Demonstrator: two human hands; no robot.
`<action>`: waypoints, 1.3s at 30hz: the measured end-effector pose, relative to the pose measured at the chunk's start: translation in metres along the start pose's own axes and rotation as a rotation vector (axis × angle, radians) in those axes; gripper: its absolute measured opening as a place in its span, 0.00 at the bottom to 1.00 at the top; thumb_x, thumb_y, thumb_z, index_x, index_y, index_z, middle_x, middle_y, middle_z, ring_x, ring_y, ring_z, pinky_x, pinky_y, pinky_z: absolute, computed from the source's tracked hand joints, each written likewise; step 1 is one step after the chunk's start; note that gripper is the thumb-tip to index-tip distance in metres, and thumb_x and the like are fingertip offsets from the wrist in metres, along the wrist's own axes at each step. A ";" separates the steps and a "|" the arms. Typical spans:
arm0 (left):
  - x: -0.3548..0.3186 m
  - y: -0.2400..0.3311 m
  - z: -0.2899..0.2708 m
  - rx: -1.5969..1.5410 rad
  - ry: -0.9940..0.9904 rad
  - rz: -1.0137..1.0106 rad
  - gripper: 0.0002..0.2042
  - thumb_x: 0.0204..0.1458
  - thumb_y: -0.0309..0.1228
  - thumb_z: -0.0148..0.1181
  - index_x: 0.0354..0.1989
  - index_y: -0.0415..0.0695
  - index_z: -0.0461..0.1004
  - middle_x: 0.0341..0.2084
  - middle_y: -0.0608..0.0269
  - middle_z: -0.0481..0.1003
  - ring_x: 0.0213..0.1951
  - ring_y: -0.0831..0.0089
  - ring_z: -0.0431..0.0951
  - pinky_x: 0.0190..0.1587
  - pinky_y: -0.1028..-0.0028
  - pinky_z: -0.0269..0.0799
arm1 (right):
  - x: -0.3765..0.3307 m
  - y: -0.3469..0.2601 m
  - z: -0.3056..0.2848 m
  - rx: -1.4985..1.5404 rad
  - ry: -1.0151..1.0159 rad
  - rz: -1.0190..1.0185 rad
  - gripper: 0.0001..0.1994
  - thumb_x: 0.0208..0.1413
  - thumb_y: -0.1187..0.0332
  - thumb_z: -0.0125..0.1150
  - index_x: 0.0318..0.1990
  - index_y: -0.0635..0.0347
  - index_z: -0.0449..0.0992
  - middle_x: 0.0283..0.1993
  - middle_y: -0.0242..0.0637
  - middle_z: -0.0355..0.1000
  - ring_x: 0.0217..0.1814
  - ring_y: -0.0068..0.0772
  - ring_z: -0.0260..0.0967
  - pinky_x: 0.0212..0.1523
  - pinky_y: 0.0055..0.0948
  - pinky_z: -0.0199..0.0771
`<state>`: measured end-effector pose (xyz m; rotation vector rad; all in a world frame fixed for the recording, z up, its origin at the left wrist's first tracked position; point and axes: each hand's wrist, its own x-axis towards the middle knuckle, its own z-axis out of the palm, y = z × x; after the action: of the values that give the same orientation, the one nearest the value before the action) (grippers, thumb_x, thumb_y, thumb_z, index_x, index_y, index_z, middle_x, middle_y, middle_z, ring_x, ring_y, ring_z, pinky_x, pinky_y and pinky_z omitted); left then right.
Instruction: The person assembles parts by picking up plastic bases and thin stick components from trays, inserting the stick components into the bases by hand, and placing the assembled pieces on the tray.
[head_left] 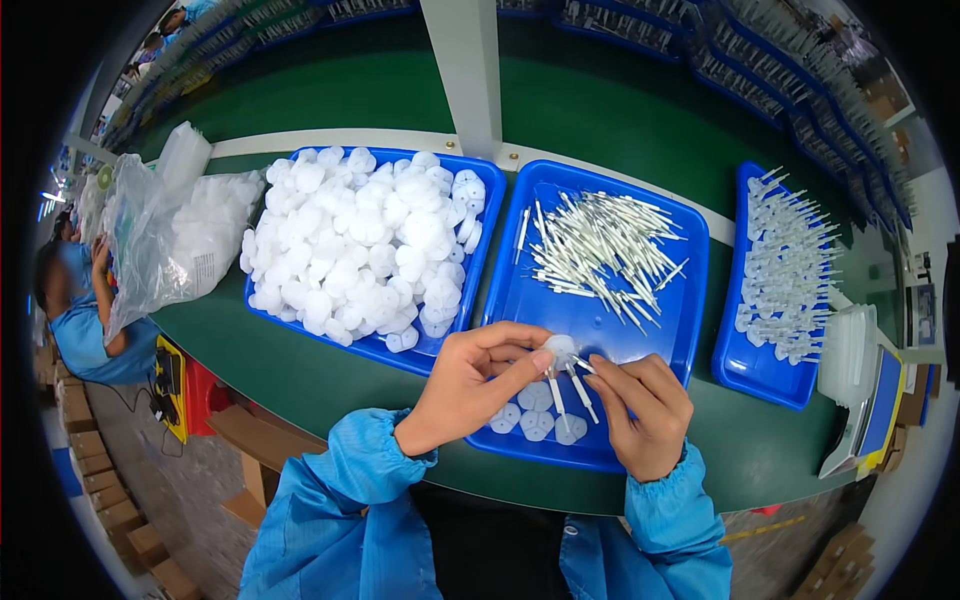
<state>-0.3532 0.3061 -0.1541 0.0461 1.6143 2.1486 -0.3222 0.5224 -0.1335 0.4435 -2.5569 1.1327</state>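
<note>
My left hand [478, 382] is closed, with thumb and fingers pinching a translucent white petal-edged plastic disc [561, 345]. Thin white rods [557, 391] with narrow tips hang down from this disc. My right hand [645, 412] pinches another thin white rod [583, 365] against the disc's right side. Both hands are over the near half of a blue tray [690, 330]. In that tray lies a heap of similar rods [605, 250], and several loose petal-edged discs [537, 424] rest near its front edge, below my hands.
A blue tray [485, 245] piled with white discs [350, 240] stands at left, beside a clear plastic bag [185, 240]. At right, another blue tray [765, 378] holds disc-and-rod pieces [788, 265]. Clear plastic containers [848, 350] stand beyond it. A person [85, 320] in blue sits at far left.
</note>
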 end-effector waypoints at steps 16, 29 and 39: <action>0.000 0.005 0.003 0.412 0.085 0.263 0.10 0.55 0.19 0.70 0.45 0.33 0.82 0.41 0.52 0.84 0.42 0.68 0.86 0.44 0.73 0.84 | 0.001 0.003 -0.004 0.033 -0.071 0.077 0.10 0.48 0.77 0.76 0.40 0.64 0.86 0.33 0.39 0.74 0.33 0.38 0.72 0.33 0.33 0.73; 0.000 0.000 0.006 0.754 0.074 0.540 0.11 0.48 0.21 0.75 0.40 0.36 0.83 0.36 0.53 0.83 0.34 0.65 0.86 0.36 0.73 0.82 | -0.004 0.002 -0.001 0.177 -0.052 0.186 0.08 0.49 0.80 0.73 0.39 0.66 0.85 0.34 0.42 0.76 0.35 0.40 0.75 0.35 0.34 0.75; 0.000 0.002 0.009 0.846 0.068 0.609 0.10 0.48 0.19 0.73 0.39 0.35 0.82 0.34 0.51 0.83 0.33 0.62 0.86 0.35 0.72 0.81 | -0.007 0.001 0.004 0.044 -0.018 0.104 0.10 0.50 0.81 0.72 0.41 0.67 0.84 0.36 0.41 0.76 0.34 0.41 0.74 0.33 0.32 0.75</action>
<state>-0.3509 0.3135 -0.1495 0.8164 2.6886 1.6464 -0.3169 0.5208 -0.1392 0.3364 -2.6018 1.2281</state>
